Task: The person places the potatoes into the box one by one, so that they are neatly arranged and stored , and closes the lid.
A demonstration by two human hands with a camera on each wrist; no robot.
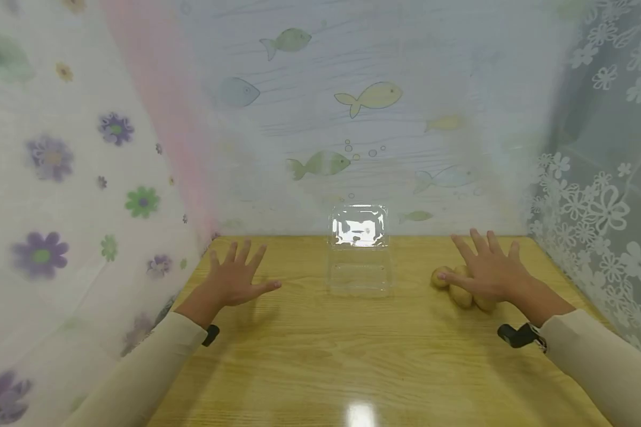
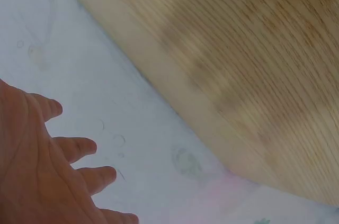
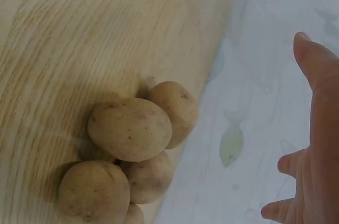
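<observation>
Several potatoes (image 3: 130,128) lie huddled together on the right side of the table. Above them in the head view hovers my right hand (image 1: 491,273), fingers spread, hiding part of the pile. The right wrist view shows that hand (image 3: 320,139) apart from the potatoes. My left hand (image 1: 232,281) is held over the table's left side with its fingers stretched out, holding nothing. Between the hands, toward the back, a clear plastic clamshell box (image 1: 359,279) stands with its lid (image 1: 359,226) raised. Nothing can be seen inside the box.
The wooden table (image 1: 320,356) ends at the back against a curtain (image 1: 320,124) printed with fish. Flowered sheets hang along the left (image 1: 80,196) and right (image 1: 609,207) sides. A dark wrist strap (image 1: 515,335) shows at the right sleeve.
</observation>
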